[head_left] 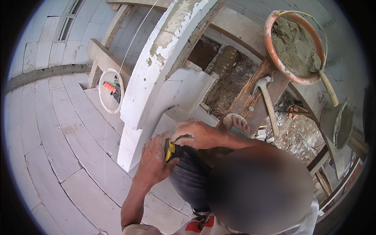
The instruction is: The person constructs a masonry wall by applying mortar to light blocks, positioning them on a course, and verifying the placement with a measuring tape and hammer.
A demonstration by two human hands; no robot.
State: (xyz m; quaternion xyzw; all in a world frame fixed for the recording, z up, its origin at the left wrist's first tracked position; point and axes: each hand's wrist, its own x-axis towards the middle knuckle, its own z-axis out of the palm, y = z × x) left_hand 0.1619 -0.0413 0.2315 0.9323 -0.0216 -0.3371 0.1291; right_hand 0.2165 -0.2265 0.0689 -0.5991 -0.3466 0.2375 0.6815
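My left hand (154, 160) is closed round a small yellow-and-black tape measure (169, 150), thumb on the near side. My right hand (197, 134) meets it from the right, its fingers curled at the top of the case. Whether they pinch the blade's end is too small to tell. Both hands are above my dark trouser leg (188, 176), close to the lower end of a white block wall (143, 90) with grey mortar along its top.
A claw hammer (267, 102) lies on a wooden plank (250, 88) beside my foot (237, 124). Further right are an orange bucket of mortar (293, 43) and a mortar-covered trowel (342, 123). A white bucket (103, 92) holds tools. A string runs down the left; rubble lies below the planks.
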